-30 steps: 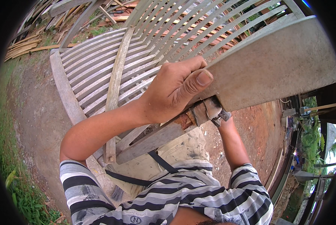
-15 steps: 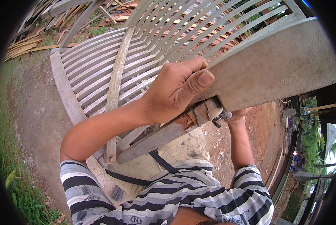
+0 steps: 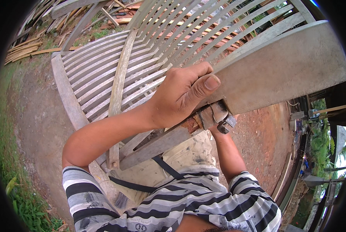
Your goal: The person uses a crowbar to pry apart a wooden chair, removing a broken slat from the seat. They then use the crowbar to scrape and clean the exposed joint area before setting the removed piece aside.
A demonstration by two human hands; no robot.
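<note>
My left hand (image 3: 184,92) is closed over a weathered grey wooden beam (image 3: 161,146), the thumb lying along the top. Just right of it a broad grey board (image 3: 285,67) slants up to the far right. A dark, rusty metal clamp fitting (image 3: 213,113) sits around the beam below my left thumb. Beside the fitting is a small grey metal piece (image 3: 228,123), whose kind I cannot make out. Behind that metal lies my right hand (image 3: 216,130); only its wrist end shows and its fingers are hidden.
A slatted grey wooden bench (image 3: 103,73) stands ahead on bare ground, a long wooden batten (image 3: 122,73) crossing its slats. Beyond lie piles of cut wood (image 3: 26,50). Grass (image 3: 34,205) edges the left, and a shed with clutter (image 3: 312,154) is at right.
My right hand and forearm have moved left, behind the metal fitting. The small metal piece has turned and shifted. The board has tilted slightly downward at its right end; my left hand keeps its hold.
</note>
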